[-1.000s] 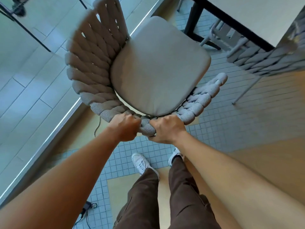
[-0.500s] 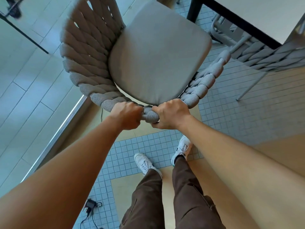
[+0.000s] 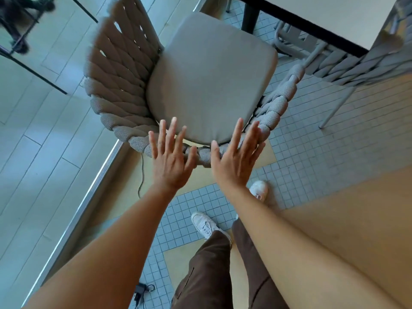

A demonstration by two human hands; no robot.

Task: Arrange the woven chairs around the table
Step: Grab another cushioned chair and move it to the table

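A grey woven chair with a beige seat cushion stands in front of me, its braided back rim nearest to me. My left hand and my right hand hover flat over that rim with fingers spread, holding nothing. The table, pale top with a black edge and a black leg, lies at the upper right just beyond the seat. A second woven chair stands at the right, tucked against the table.
A metal threshold strip runs diagonally at the left, with pale floor planks beyond it. A thin cable hangs below the chair back. A black charger lies on the tiled floor near my white shoes.
Both hands have let go of the chair's back rim and opened flat. The chair moved forward toward the table over the earlier frames.
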